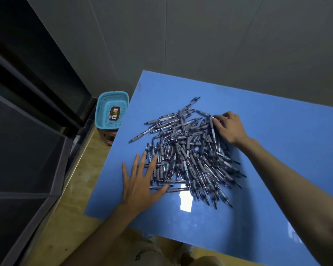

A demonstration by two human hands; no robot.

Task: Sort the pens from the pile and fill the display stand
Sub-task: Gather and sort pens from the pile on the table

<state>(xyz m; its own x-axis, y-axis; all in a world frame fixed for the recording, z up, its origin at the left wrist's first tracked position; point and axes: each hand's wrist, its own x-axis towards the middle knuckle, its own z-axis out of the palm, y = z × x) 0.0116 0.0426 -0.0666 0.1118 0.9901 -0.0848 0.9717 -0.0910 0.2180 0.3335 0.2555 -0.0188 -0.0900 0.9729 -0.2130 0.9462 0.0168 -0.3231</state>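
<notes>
Blue table (277, 131) carries the grey pile of pens (188, 154) at its centre. Left hand (140, 181) lies flat, fingers spread wide, against the pile's near-left edge. Right hand (229, 125) rests on the far-right edge, fingers bent onto pens; whether it grips one, cannot tell. Blue basket (112, 110) stands far left, off the table.

Table top (267, 131) glossy smooth blue; pens (188, 156) grey plastic; basket (112, 110) perforated cyan plastic; floor (85, 169) polished tan.
</notes>
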